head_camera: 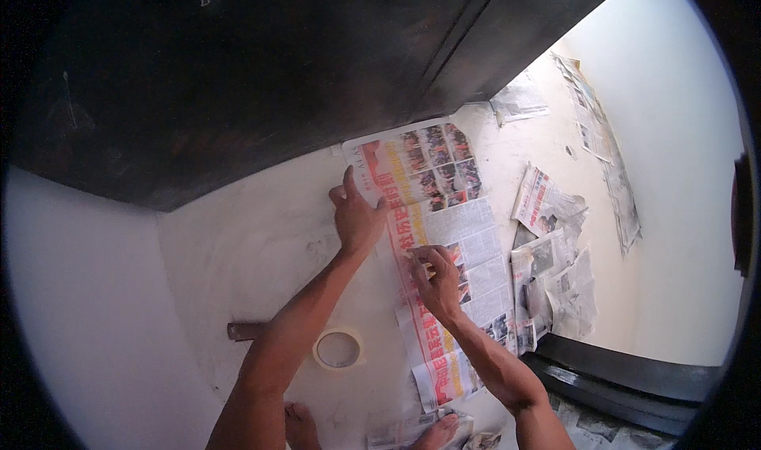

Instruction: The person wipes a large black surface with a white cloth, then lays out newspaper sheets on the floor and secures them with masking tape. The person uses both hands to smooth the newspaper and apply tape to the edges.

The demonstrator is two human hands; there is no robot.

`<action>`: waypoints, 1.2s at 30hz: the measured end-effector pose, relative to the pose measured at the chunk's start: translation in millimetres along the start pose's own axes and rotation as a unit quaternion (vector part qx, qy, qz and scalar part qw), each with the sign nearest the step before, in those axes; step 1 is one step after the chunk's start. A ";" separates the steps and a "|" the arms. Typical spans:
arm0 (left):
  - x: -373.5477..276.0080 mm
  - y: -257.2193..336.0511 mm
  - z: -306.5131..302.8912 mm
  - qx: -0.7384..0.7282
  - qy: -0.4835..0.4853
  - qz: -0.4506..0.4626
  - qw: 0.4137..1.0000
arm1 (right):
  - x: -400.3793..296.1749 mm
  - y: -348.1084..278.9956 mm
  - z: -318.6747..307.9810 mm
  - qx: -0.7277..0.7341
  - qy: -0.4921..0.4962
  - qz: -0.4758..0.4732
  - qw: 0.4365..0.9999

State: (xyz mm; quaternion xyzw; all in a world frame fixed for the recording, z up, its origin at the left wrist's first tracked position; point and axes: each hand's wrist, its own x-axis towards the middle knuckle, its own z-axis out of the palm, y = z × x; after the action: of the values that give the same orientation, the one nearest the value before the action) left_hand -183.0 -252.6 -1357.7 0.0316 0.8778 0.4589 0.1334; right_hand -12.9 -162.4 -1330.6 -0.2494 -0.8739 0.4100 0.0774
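A sheet of newspaper point(467, 230), printed with red headlines and colour photos, lies on the dusty pale floor, its far end by the foot of a dark panel. My left hand point(359, 215) rests at its left edge with thumb and fingers spread. Over the middle of the sheet is my right hand point(439, 277), its fingers curled and the fingertips near the thumb. Whether something small sits between them is hard to see. A roll of masking tape point(357, 334) lies flat on the floor, just right of my left forearm.
The dark panel point(267, 87) rises beyond the sheet. A brown object point(244, 331) is partly behind my left forearm. Crumpled newspapers point(550, 271) lie at right, with more newspaper point(621, 206) along the white wall point(684, 212). A black ledge point(618, 370) is at lower right; bare feet point(437, 432) are below.
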 end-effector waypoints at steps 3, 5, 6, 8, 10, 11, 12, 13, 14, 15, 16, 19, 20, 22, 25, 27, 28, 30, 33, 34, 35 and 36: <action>2.8 -4.1 6.1 -0.012 0.043 -0.002 0.999 | -6.6 4.1 3.3 -0.014 -0.016 -0.051 0.998; 8.6 -4.4 9.0 -0.007 0.041 -0.018 0.999 | -9.5 17.9 5.4 -0.047 -0.021 -0.139 0.989; 13.2 -4.4 9.4 0.005 0.046 -0.020 0.999 | -11.7 19.2 6.8 -0.086 -0.025 -0.161 0.983; 26.3 -4.3 8.7 0.032 0.054 -0.024 0.998 | -16.9 20.9 10.8 -0.165 -0.031 -0.204 0.965; 42.2 2.3 10.1 0.069 0.077 -0.027 0.994 | -25.7 32.2 15.6 -0.167 -0.031 -0.235 0.957; 46.1 4.2 10.7 0.088 0.088 -0.028 0.992 | -30.3 37.5 17.5 -0.169 -0.031 -0.249 0.953; 45.8 5.7 11.2 0.114 0.099 -0.003 0.989 | -33.3 37.6 16.3 -0.174 -0.037 -0.256 0.950; 45.0 6.9 11.6 0.139 0.108 0.022 0.984 | -36.4 37.3 14.6 -0.180 -0.042 -0.261 0.947; 44.9 8.3 12.2 0.165 0.118 0.047 0.978 | -37.8 37.8 12.7 -0.186 -0.048 -0.267 0.944; 47.2 3.4 12.6 0.179 0.087 0.133 0.971 | -38.2 38.2 11.5 -0.177 -0.052 -0.270 0.945; 50.0 -2.1 13.2 0.193 0.055 0.218 0.955 | -38.5 39.3 9.7 -0.167 -0.055 -0.274 0.945; 57.5 -0.6 20.3 0.232 -0.014 0.403 0.885 | -38.7 41.8 6.2 -0.153 -0.074 -0.259 0.951; 61.3 2.7 22.7 0.244 -0.032 0.452 0.857 | -38.8 41.9 6.3 -0.150 -0.083 -0.250 0.953; 74.1 1.4 32.9 0.278 -0.041 0.450 0.847 | -36.4 45.4 9.0 -0.127 -0.075 -0.260 0.954; 80.2 -1.1 39.2 0.289 -0.060 0.380 0.877 | -36.5 43.7 5.2 -0.120 -0.067 -0.244 0.960; 77.6 -5.0 35.2 0.283 -0.065 0.337 0.896 | -33.4 30.9 -3.1 -0.162 -0.067 -0.238 0.955; 73.9 -9.1 30.4 0.281 -0.063 0.329 0.899 | -26.2 15.9 -12.6 -0.202 -0.068 -0.242 0.947; 71.0 -14.8 21.9 0.289 -0.045 0.325 0.900 | -2.6 10.3 -19.7 -0.206 -0.050 -0.231 0.949; 70.5 -26.8 17.1 0.297 -0.024 0.335 0.894 | 48.8 19.5 -24.4 -0.121 -0.011 -0.188 0.975; 72.2 -33.0 11.3 0.292 -0.021 0.334 0.896 | 73.7 16.5 -26.4 -0.102 -0.014 -0.187 0.977; 72.4 -35.3 7.6 0.283 -0.018 0.335 0.899 | 97.5 18.5 -29.6 -0.140 -0.003 -0.199 0.970; 71.0 -34.4 6.5 0.276 -0.024 0.336 0.900 | 120.7 24.1 -33.6 -0.181 0.010 -0.208 0.961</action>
State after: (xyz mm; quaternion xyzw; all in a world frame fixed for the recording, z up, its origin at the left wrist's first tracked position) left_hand -247.3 -254.6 -1403.8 0.3711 0.9032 0.2146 -0.0221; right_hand -96.7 -66.4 -1335.3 -0.0761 -0.9653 0.2174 0.1234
